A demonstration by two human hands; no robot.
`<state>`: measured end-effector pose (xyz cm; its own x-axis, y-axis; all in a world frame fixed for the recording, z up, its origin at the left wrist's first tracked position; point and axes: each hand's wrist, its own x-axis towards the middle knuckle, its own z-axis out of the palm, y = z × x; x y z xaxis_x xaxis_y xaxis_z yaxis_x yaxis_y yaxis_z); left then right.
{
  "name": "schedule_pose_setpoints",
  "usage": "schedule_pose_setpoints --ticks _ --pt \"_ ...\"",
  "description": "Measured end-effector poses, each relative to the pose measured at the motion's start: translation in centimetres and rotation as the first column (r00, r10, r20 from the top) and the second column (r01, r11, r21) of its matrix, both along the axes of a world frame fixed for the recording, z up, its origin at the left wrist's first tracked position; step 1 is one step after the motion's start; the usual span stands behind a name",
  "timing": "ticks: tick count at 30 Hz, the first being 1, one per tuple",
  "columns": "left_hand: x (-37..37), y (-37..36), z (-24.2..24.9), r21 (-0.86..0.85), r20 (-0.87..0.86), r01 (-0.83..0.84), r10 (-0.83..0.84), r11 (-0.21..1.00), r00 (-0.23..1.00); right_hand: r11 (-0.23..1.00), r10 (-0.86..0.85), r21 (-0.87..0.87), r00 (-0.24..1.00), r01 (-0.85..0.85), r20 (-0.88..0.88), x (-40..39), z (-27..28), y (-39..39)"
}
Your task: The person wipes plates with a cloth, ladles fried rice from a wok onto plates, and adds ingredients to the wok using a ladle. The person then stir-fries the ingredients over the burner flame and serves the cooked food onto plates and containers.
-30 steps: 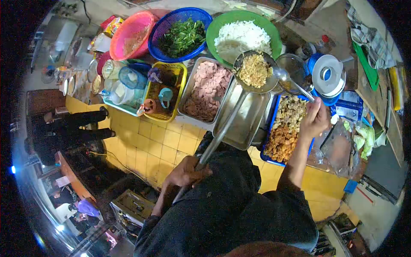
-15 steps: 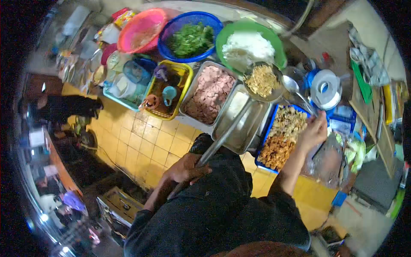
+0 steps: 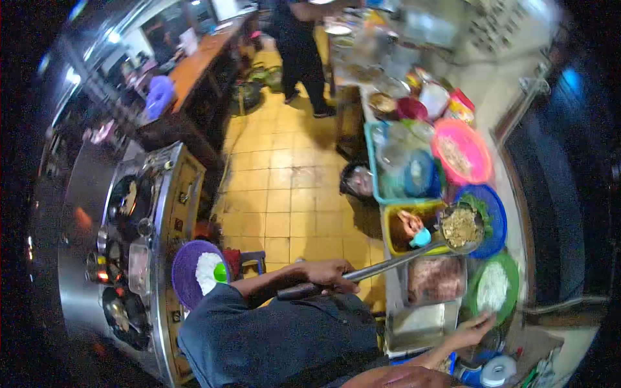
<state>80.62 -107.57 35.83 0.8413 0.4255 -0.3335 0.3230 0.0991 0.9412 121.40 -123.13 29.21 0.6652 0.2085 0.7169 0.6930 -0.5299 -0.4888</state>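
Note:
My left hand [image 3: 331,275] is wrapped round the long metal handle of a ladle [image 3: 381,264]. The ladle's bowl holds pale yellow-brown chopped food [image 3: 462,227] and hangs over the edge of a blue basket [image 3: 497,223] with green leaves. My right hand [image 3: 475,331] is stretched out, fingers apart and slightly blurred, by the near rim of a green basin [image 3: 514,278]. White noodle-like food [image 3: 493,288] lies in that basin. No spoon shows in my right hand.
Beside the basin stand a tray of pink sliced meat [image 3: 436,279], a metal tray [image 3: 420,326] and a yellow basket [image 3: 394,223]. To the left are a stove [image 3: 184,194] with woks and a purple basket of white rice [image 3: 181,278]. Another person [image 3: 301,48] stands farther off.
My view has turned left, bringing the stove into sight. The loaded ladle has swung from the green basin to the blue basket. My right hand has left the spoon and moved to the green basin.

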Motion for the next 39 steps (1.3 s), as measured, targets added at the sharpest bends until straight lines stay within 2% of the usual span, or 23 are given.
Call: schedule_pose_setpoints --ticks 1,3,4,5,6,7,8,11,12,14,15,18,19,21,23,25,27,29,31,32,33,36,39 --pt "-0.7 0.6 -0.7 0.011 -0.005 -0.042 0.042 0.999 0.999 0.99 0.136 -0.039 0.99 -0.138 -0.044 -1.6 -0.3 2.9" --pt "-5.3 2.2 -1.7 -0.252 0.026 -0.157 0.169 0.955 0.985 0.868 0.462 -0.189 0.886 -0.46 -0.033 -10.1 1.1 10.6" --pt "-7.6 3.2 -2.8 -0.247 0.028 -0.192 0.205 0.95 0.978 0.698 0.668 -0.02 0.661 -0.716 -0.343 -13.4 -1.8 14.3" --pt "-9.8 4.2 -4.3 -0.213 0.049 -0.326 0.343 0.921 0.938 0.472 0.751 -0.107 0.463 -0.875 -0.471 -18.5 -0.3 17.1" --pt "-11.4 5.3 -5.8 -0.186 0.072 -0.451 0.47 0.873 0.88 0.202 0.753 -0.159 0.257 -0.966 -0.605 -24.0 1.3 19.8" --pt "-13.3 5.8 -6.5 -0.161 0.099 -0.564 0.582 0.81 0.807 -0.023 0.573 0.102 -0.097 -0.995 -0.814 -28.9 2.1 20.9" --pt "-13.9 6.2 -4.9 -0.256 0.079 -0.672 0.708 0.695 0.702 -0.242 0.351 0.229 -0.305 -0.943 -0.886 -31.5 -0.8 23.3" --pt "-19.9 9.2 -9.7 -0.115 0.091 -0.864 0.872 0.49 0.482 -0.694 0.19 0.084 -0.294 -0.715 -0.937 -42.8 2.9 25.4" --pt "-21.6 9.8 -9.7 -0.119 0.099 -0.876 0.883 0.468 0.459 -0.712 0.187 0.076 -0.293 -0.698 -0.938 -45.7 2.5 25.7" --pt "-25.3 10.3 -9.8 -0.077 0.049 -0.976 0.979 0.203 0.2 -0.372 -0.151 0.564 -0.552 -0.737 -0.82 -51.1 0.2 26.4" --pt "-26.9 10.7 -10.1 -0.083 0.045 -0.985 0.988 0.153 0.15 -0.406 -0.183 0.562 -0.539 -0.721 -0.822 -53.1 -0.5 27.7" --pt "-31.9 11.9 -9.9 -0.032 0.067 -0.999 0.998 0.004 0.002 -0.021 -0.432 0.67 -0.598 -0.742 -0.675 -60.7 0.0 30.7" --pt "-33.7 12.6 -9.8 0.006 0.106 -0.999 0.993 -0.047 -0.046 -0.286 -0.336 0.669 -0.582 -0.686 -0.74 -63.2 -3.4 32.9" --pt "-38.1 13.6 -10.5 0.033 0.124 -0.979 0.972 -0.203 -0.197 -0.265 -0.398 0.7 -0.586 -0.663 -0.706 -67.8 -0.5 35.0" --pt "-41.9 14.1 -11.7 -0.216 0.175 -0.945 0.942 -0.247 -0.287 -0.272 -0.513 0.664 -0.479 -0.696 -0.712 -72.2 -0.5 38.5" --pt "-44.3 13.5 -11.4 -0.294 0.078 -0.857 0.883 -0.423 -0.463 -0.491 -0.447 0.634 -0.452 -0.598 -0.772 -77.4 -0.5 42.2" --pt "-47.3 11.9 -12.7 -0.354 0.012 -0.696 0.741 -0.624 -0.671 -0.568 -0.437 0.621 -0.441 -0.54 -0.784 -84.2 1.6 43.7" --pt "-47.7 10.9 -13.2 -0.342 -0.013 -0.593 0.635 -0.729 -0.773 -0.755 -0.351 0.542 -0.47 -0.37 -0.81 -91.6 0.7 46.5" --pt "-48.3 9.7 -14.2 -0.374 -0.159 -0.403 0.485 -0.835 -0.86 -0.969 -0.134 0.224 -0.546 -0.102 -0.827 -101.4 -2.6 48.3" --pt "-48.5 9.4 -15.1 -0.37 -0.165 -0.382 0.464 -0.847 -0.87 -0.998 0.016 0.036 -0.695 -0.06 -0.719 -105.7 -4.3 48.4" --pt "-49.1 8.8 -16.2 -0.33 -0.159 -0.34 0.407 -0.881 -0.9 -0.986 0.137 -0.157 -0.822 -0.058 -0.552 -109.3 -5.4 48.0" --pt "-52.3 8.3 -17.6 -0.314 -0.106 -0.26 0.306 -0.913 -0.946 -0.715 0.496 -0.695 -0.759 -0.082 -0.421 -116.9 -7.6 47.0" --pt "-56.8 9.0 -19.0 -0.476 -0.062 -0.279 0.349 -0.834 -0.935 -0.594 0.503 -0.804 -0.775 0.01 -0.382 -118.4 -3.3 47.6"
